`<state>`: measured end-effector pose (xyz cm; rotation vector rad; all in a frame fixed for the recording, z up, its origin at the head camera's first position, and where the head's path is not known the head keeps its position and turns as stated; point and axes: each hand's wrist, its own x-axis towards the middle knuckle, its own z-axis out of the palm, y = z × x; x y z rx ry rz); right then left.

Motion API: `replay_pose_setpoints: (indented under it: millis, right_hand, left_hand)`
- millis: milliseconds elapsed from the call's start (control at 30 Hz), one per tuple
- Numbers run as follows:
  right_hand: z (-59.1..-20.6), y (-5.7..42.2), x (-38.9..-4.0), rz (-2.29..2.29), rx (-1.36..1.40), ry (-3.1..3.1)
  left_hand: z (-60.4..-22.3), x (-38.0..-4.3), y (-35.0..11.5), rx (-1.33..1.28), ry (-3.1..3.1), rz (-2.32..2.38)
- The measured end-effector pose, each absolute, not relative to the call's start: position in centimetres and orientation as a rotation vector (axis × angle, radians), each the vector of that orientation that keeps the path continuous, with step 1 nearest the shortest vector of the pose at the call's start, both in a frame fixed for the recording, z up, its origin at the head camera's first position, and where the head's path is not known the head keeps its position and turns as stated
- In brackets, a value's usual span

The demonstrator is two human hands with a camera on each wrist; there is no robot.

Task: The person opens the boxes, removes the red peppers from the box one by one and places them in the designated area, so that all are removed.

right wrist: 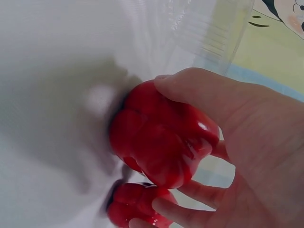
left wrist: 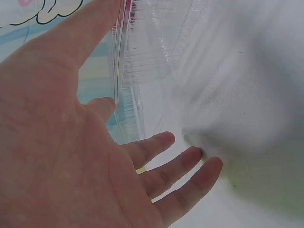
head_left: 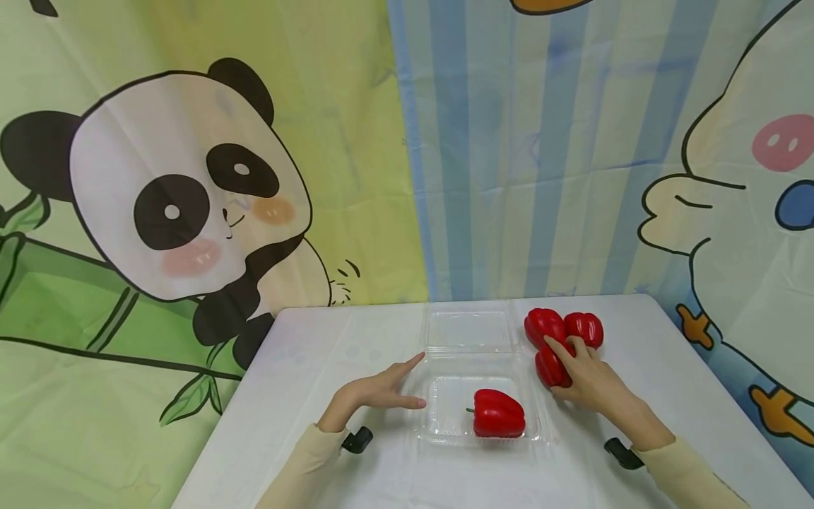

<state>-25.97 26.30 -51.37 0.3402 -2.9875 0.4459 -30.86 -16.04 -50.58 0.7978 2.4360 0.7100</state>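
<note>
A clear plastic clamshell box (head_left: 447, 417) lies open on the table with a red bell pepper (head_left: 499, 413) in its near tray, the green stem pointing left. At the box's left edge is my left hand (head_left: 381, 389), fingers spread and holding nothing; in the left wrist view the box wall (left wrist: 128, 71) is right by the thumb and forefinger. To the right of the box, my right hand (head_left: 591, 382) grips another red bell pepper (right wrist: 161, 137) between thumb and fingers. Two more peppers, one left (head_left: 544, 326) and one right (head_left: 585, 327), lie just behind it.
The white table (head_left: 343, 339) backs onto a hanging cloth (head_left: 356, 177) printed with a panda and other cartoon figures. The box's lid (head_left: 469, 331) lies flat toward the far edge. Each wrist wears a black camera mount, such as the left one (head_left: 357, 440).
</note>
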Motion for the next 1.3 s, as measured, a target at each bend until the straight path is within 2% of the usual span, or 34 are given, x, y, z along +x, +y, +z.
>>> replay_pose_setpoints:
  millis: [1300]
  right_hand:
    - [-49.4, 25.6, -25.0, 0.396, 0.41, -2.933]
  left_hand:
    - [-50.7, -30.9, -16.1, 0.774, 2.441, 0.714]
